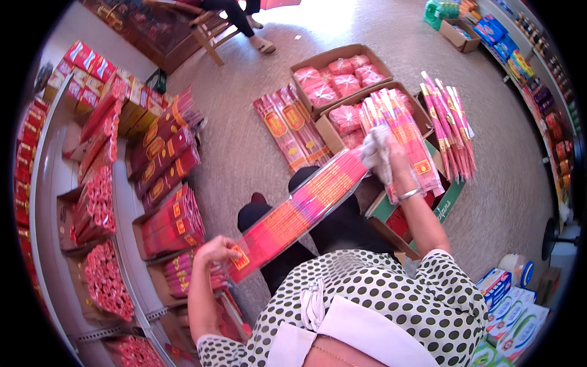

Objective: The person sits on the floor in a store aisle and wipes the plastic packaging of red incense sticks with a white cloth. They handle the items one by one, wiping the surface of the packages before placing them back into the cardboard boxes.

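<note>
Left hand [215, 252] was pinched on a long, clear-plastic packet of red-orange sticks [302, 211].
Its far end was set just beside the right hand [396, 153], by which crumpled white cloth [375, 156] was gripped.

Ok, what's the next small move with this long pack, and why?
Probably draw the white cloth along the long pack: the left hand holds its lower end, stretching it out, and the right hand has the cloth at its upper end.

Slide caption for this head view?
Left hand holds one end of a long, flat, clear-wrapped red and orange packet; right hand, with white cloth, is at the other.
</note>
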